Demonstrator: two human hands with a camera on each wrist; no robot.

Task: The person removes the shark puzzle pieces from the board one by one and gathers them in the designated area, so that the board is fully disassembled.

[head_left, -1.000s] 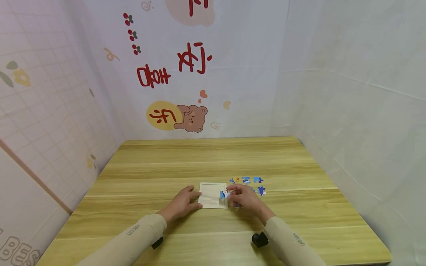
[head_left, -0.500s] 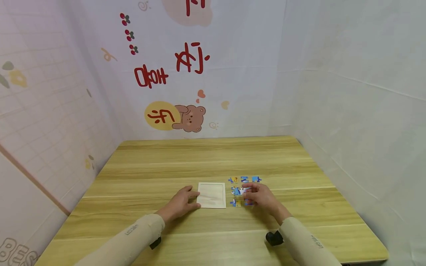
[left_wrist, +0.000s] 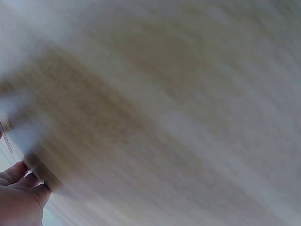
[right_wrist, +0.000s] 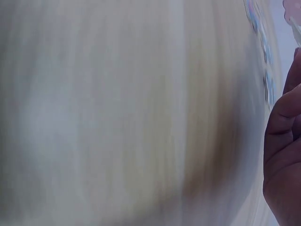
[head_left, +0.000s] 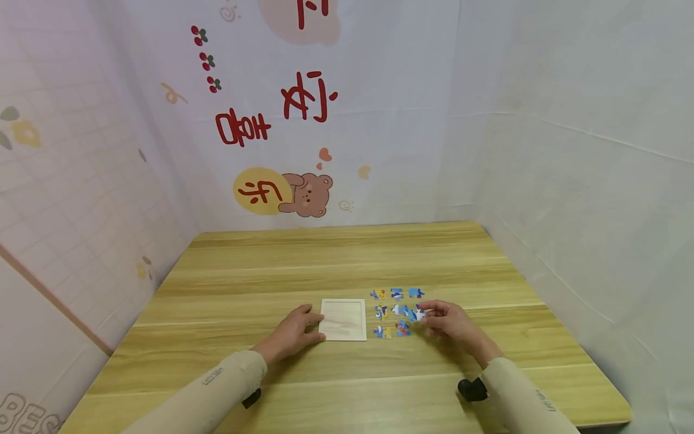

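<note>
A pale, square jigsaw tray (head_left: 343,319) with a raised rim lies on the table in the head view. My left hand (head_left: 290,333) touches the tray's left edge with thumb and fingers spread apart. Just right of the loose pieces, my right hand (head_left: 452,325) pinches a blue and white jigsaw piece (head_left: 415,313) between thumb and fingers. In the left wrist view, the left hand (left_wrist: 21,197) shows only at the lower left corner. The right wrist view catches the right hand (right_wrist: 284,155) at its right edge; what it holds is unclear there.
Several loose jigsaw pieces (head_left: 382,312) lie in rough rows to the right of the tray, all on the wooden table (head_left: 260,265). White printed cloth walls (head_left: 401,120) stand behind and at both sides of the table.
My right hand has moved right, from over the tray's right edge to beyond the loose pieces, carrying the jigsaw piece. The left hand stays at the tray's left edge.
</note>
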